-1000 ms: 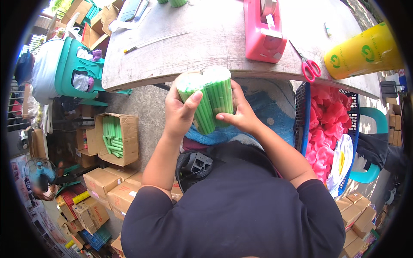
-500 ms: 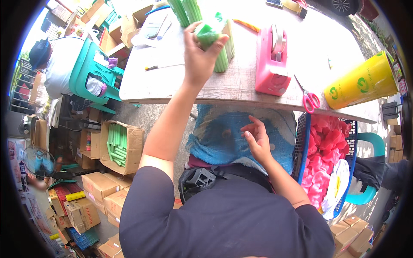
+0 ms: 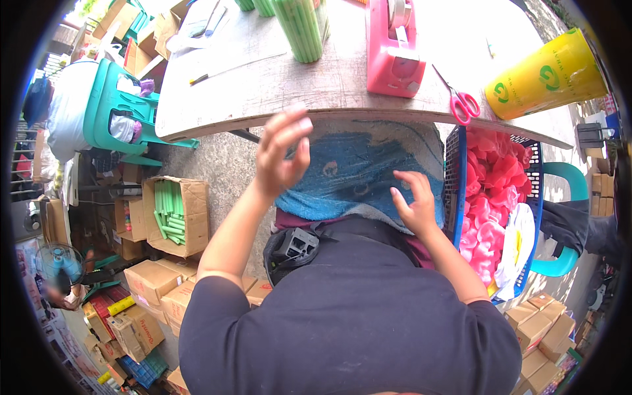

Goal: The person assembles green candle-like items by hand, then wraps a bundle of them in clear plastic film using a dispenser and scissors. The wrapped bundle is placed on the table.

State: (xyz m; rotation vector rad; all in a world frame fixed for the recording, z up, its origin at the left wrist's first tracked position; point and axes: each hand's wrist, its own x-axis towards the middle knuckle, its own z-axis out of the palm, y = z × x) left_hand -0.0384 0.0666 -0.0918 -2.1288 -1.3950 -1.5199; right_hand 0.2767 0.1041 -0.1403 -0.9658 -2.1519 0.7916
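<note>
My left hand (image 3: 283,153) hangs just off the table's near edge, empty, its fingers apart and slightly blurred. Lower and to the right, my right hand (image 3: 416,204) is raised over the blue towel (image 3: 355,172) across my lap, fingers spread and nothing in them. A bundle of green sticks (image 3: 301,31) in clear wrap stands on the worn white table (image 3: 250,99), with more green bundles behind it cut off by the frame. A pink tape dispenser (image 3: 394,62) stands right of the bundle. Pink-handled scissors (image 3: 465,106) lie at the table edge.
A yellow wrapped roll (image 3: 546,76) lies at the table's right end. Below is a blue basket (image 3: 454,217) of pink petal-like pieces. At left, a carton (image 3: 196,220) holds green sticks, beside a teal chair (image 3: 102,112) and stacked boxes (image 3: 153,280). A thin black-tipped tool (image 3: 199,79) rests on the table.
My left hand has let go of the green bundle on the table and drawn back toward me. My right hand stays over the towel. The view has shifted, so the table appears higher.
</note>
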